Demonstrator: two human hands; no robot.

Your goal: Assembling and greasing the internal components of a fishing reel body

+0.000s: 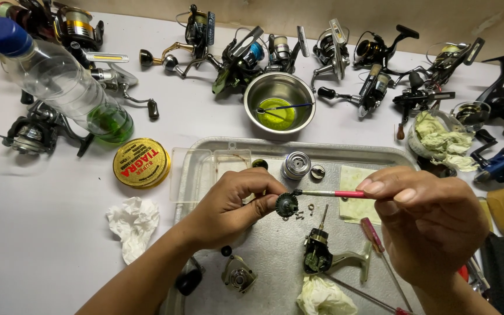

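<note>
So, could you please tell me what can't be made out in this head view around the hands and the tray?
- Gear: the left hand fingers cover its near side.
- Brush handle end: hidden in the right hand.
- Small screws on the metal tray: too small to tell type.
- Red screwdriver: passes under the right hand.

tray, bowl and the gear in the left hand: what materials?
Tray: looks like dull, scuffed sheet metal, probably aluminium or steel, with a rolled rim.
Bowl: polished metal, likely stainless steel, mirror reflections on the wall.
Gear in the left hand: dark toothed wheel, metal or plastic; too small to tell.
</note>
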